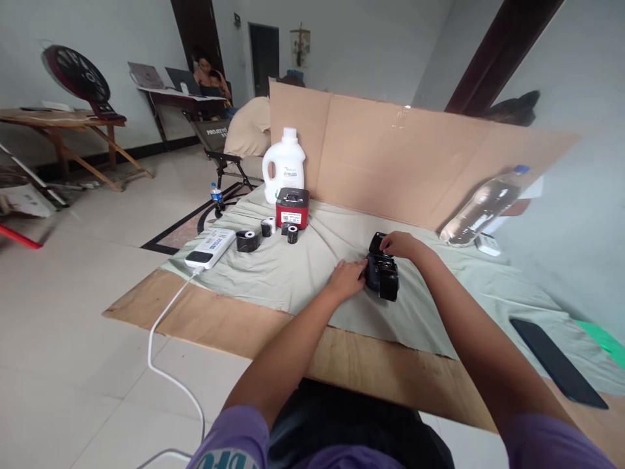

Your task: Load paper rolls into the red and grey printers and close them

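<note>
A small black device with its lid raised, which looks like a portable label printer (383, 277), lies on the pale green cloth (303, 260) in front of me. My left hand (347, 279) holds it from the left side, with the fingers against its body. At the top, my right hand (404, 245) has its fingers bent down onto the raised lid (377, 242). Whether a small thing sits between those fingertips cannot be made out. The inside of the device is dark and partly hidden.
Left on the cloth are several label rolls (247, 241), a red and black box (293, 212), a white jug (286, 166) and a white power strip (209, 249) with a cord. A cardboard panel (390, 156) stands behind. Right are a bottle (481, 208) and a black phone (556, 361).
</note>
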Demonstrator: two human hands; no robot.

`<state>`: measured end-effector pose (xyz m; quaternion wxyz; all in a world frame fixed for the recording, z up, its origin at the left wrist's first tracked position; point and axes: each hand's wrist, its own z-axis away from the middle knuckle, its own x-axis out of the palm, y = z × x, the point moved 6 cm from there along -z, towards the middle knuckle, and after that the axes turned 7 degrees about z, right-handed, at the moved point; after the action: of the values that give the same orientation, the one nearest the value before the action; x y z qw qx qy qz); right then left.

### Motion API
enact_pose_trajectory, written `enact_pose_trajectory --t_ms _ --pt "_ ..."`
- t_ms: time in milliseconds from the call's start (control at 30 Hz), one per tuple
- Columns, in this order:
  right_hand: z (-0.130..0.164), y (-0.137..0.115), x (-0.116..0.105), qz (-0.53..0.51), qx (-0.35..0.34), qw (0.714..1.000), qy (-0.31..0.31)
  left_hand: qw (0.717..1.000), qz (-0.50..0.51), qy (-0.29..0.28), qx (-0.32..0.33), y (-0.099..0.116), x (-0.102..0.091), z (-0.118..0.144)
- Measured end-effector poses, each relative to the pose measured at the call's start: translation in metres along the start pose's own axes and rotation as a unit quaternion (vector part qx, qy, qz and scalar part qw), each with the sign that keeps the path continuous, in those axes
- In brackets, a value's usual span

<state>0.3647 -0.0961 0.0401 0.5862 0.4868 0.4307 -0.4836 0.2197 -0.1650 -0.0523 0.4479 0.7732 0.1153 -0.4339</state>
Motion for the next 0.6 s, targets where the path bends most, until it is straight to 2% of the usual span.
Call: enact_pose_trajectory --t_ms 300,467,600 --pt "0.005 0.015 0.044 -0.019 -0.011 0.999 -0.026 1.000 0.010 -0.003 -0.007 -0.003 0.005 -0.001" --pt "0.006 0.014 0.049 -0.029 -0.017 0.999 -0.037 1.000 0.005 0.002 -0.009 -0.005 0.006 -0.002" --pt "0.008 0.010 0.043 -0.039 -0.014 0.998 -0.038 1.000 0.008 0.003 -0.006 -0.004 0.005 -0.002"
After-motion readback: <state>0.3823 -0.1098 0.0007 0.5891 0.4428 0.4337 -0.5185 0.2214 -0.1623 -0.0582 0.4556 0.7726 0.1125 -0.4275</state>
